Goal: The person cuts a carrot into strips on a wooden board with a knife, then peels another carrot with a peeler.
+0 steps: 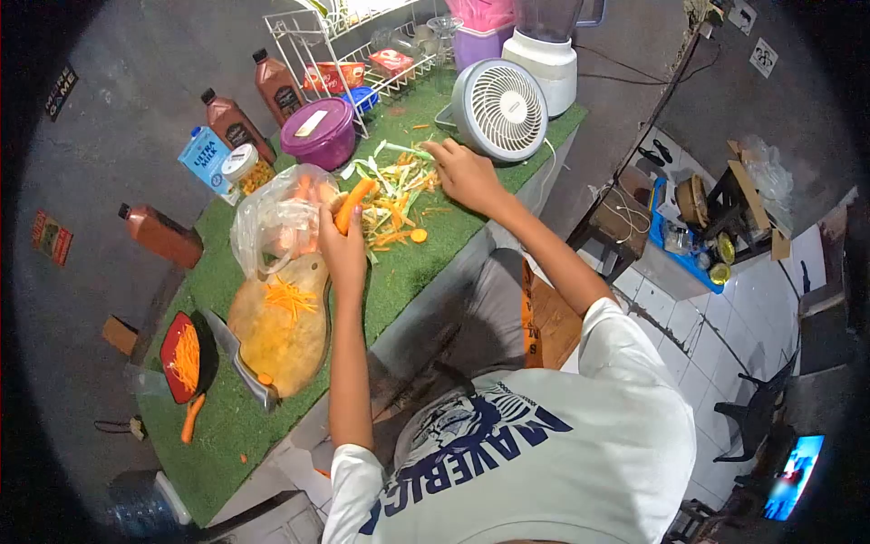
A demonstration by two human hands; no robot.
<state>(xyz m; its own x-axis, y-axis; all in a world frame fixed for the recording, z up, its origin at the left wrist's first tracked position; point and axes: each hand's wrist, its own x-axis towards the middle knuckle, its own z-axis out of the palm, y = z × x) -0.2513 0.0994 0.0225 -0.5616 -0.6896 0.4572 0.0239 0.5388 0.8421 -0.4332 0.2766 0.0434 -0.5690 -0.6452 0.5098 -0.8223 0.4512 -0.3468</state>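
Observation:
My left hand (343,247) is wrapped round a carrot (354,207), its orange end pointing up and away. It is beside a clear plastic bag (272,218) with carrots in it. Over a heap of vegetable peelings (399,195), my right hand (467,177) has its fingers closed on a slim pale-green peeler (406,150), partly hidden by the fingers. Nearer me lies a wooden cutting board (281,340) with thin carrot strips (290,297) on it. A large knife (237,355) lies along the board's left edge.
A red-and-black bowl (186,358) of shredded carrot and a carrot (192,419) are at the left. Behind stand a purple tub (317,131), a jar (246,168), a milk carton (208,161), brown bottles (236,122) and a wire rack (304,45). A fan (500,109) stands beyond my right hand.

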